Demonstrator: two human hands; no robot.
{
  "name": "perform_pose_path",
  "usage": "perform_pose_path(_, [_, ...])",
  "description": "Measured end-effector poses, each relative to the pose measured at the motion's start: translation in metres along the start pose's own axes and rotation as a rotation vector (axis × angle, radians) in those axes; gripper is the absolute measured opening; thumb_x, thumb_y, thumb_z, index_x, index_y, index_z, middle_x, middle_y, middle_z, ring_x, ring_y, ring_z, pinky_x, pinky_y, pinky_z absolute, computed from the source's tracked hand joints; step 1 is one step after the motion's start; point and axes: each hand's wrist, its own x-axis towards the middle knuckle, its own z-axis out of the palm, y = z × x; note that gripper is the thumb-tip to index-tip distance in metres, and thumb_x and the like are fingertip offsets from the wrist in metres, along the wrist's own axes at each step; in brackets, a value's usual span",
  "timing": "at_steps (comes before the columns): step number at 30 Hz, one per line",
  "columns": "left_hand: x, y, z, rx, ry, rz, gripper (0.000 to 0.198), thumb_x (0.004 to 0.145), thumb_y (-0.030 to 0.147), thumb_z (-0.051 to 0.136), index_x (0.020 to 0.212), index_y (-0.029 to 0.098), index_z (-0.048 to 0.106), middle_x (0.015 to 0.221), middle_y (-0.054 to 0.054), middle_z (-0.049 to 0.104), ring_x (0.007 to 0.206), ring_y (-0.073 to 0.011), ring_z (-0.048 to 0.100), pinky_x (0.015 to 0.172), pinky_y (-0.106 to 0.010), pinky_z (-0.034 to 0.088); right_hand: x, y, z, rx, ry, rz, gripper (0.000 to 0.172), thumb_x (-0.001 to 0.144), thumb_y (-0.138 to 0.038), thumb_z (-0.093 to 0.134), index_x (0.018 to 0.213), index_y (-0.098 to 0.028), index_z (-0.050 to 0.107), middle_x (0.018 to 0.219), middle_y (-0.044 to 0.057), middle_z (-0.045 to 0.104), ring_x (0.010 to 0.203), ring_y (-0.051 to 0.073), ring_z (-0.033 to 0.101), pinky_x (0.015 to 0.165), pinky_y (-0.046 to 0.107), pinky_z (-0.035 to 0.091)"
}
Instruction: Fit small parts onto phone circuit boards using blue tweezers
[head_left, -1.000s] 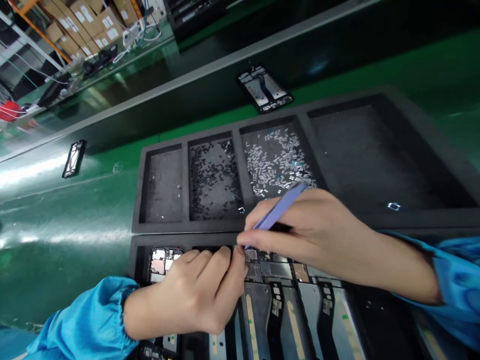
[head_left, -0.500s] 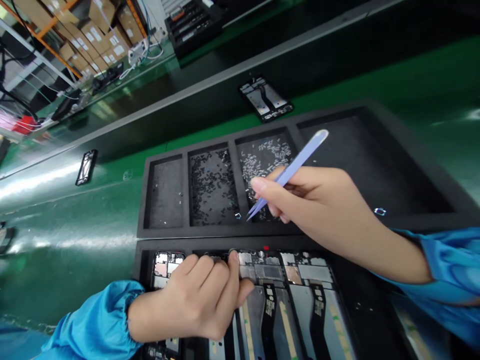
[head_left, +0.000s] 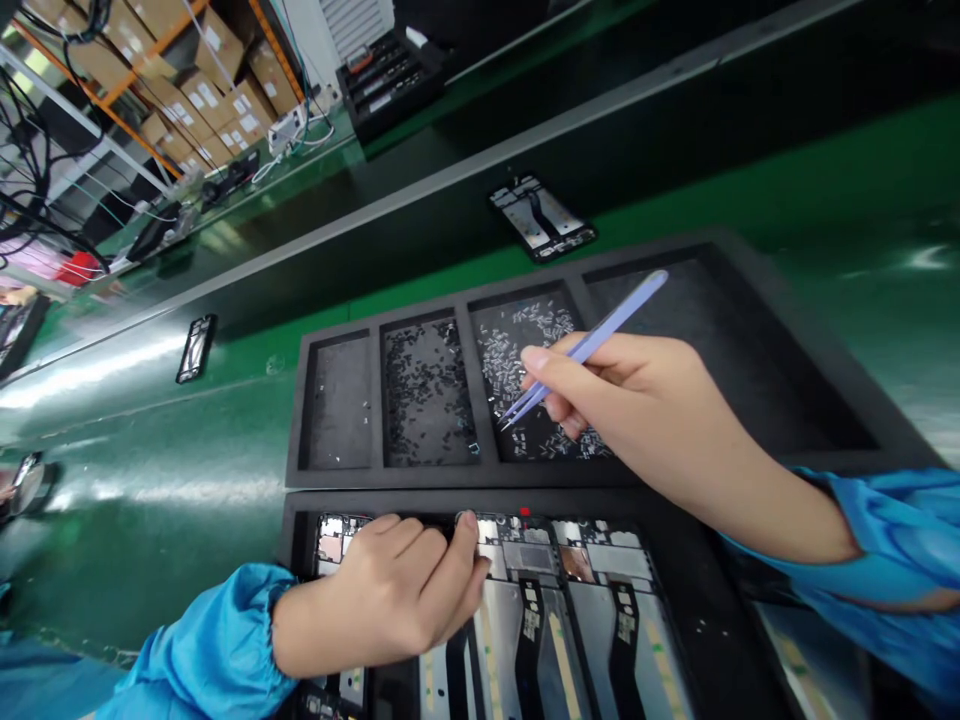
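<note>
My right hand pinches blue-violet tweezers like a pen. The tweezer tips are slightly apart, over the compartment of small silvery pieces in the black foam tray; I cannot make out anything between them. My left hand, fingers curled, rests over the opened phone assemblies in the nearer black tray. Its index fingertip is at the top edge of one phone; what the fingers hold, if anything, is hidden.
Left of the silvery pieces is a compartment of small dark pieces. An opened phone lies beyond the tray, and a narrow dark frame to the left on the green bench. Cardboard boxes fill a shelf behind.
The tweezer tips have moved from the divider beside the dark pieces to over the silvery pieces. The view has shifted slightly; my left hand stays at the phones.
</note>
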Motion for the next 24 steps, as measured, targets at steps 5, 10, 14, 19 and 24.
perform_pose_path(5, [-0.012, 0.022, -0.025, -0.169, 0.002, -0.305, 0.038, 0.104, 0.025, 0.047, 0.132, 0.001, 0.057, 0.08, -0.006, 0.065, 0.066, -0.017, 0.062, 0.059, -0.03, 0.056, 0.001, 0.004, -0.003, 0.082, 0.056, 0.112, 0.039, 0.088, -0.047, 0.069, 0.061, -0.019, 0.064, 0.058, 0.0, 0.059, 0.046, 0.011, 0.053, 0.043, 0.024, 0.042])
perform_pose_path(10, [-0.019, 0.106, -0.03, 0.031, -0.134, -0.723, 0.085, 0.091, 0.068, 0.057, 0.154, 0.012, 0.042, 0.121, -0.021, 0.061, 0.094, -0.0301, 0.067, 0.069, -0.041, 0.062, 0.001, 0.004, -0.006, 0.182, 0.104, 0.102, 0.031, 0.086, -0.048, 0.072, 0.078, -0.018, 0.071, 0.062, 0.0, 0.059, 0.051, 0.012, 0.054, 0.047, 0.024, 0.045])
perform_pose_path(14, [0.006, 0.158, -0.002, 0.08, -0.171, -1.035, 0.111, 0.069, 0.059, 0.083, 0.16, 0.019, 0.034, 0.125, -0.021, 0.058, 0.095, -0.0343, 0.064, 0.073, -0.046, 0.06, -0.002, 0.001, -0.005, 0.135, 0.024, 0.047, 0.039, 0.084, -0.056, 0.074, 0.077, -0.017, 0.071, 0.073, 0.005, 0.069, 0.059, 0.016, 0.063, 0.055, 0.028, 0.054])
perform_pose_path(19, [0.019, 0.163, -0.002, 0.024, -0.084, -1.13, 0.105, 0.072, 0.032, 0.076, 0.161, 0.014, 0.025, 0.121, -0.02, 0.057, 0.103, -0.0357, 0.06, 0.082, -0.048, 0.059, -0.01, 0.007, 0.0, 0.103, -0.146, 0.003, 0.047, 0.088, -0.062, 0.067, 0.092, -0.016, 0.074, 0.088, 0.011, 0.076, 0.072, 0.023, 0.072, 0.069, 0.036, 0.062])
perform_pose_path(24, [0.006, 0.108, -0.049, -0.036, -0.098, -1.06, 0.102, 0.081, 0.029, 0.064, 0.163, 0.01, 0.007, 0.111, -0.017, 0.058, 0.095, -0.0316, 0.062, 0.08, -0.046, 0.058, -0.015, 0.015, 0.005, 0.068, -0.219, -0.01, 0.042, 0.093, -0.054, 0.065, 0.105, -0.015, 0.075, 0.084, 0.01, 0.076, 0.072, 0.024, 0.073, 0.066, 0.035, 0.062])
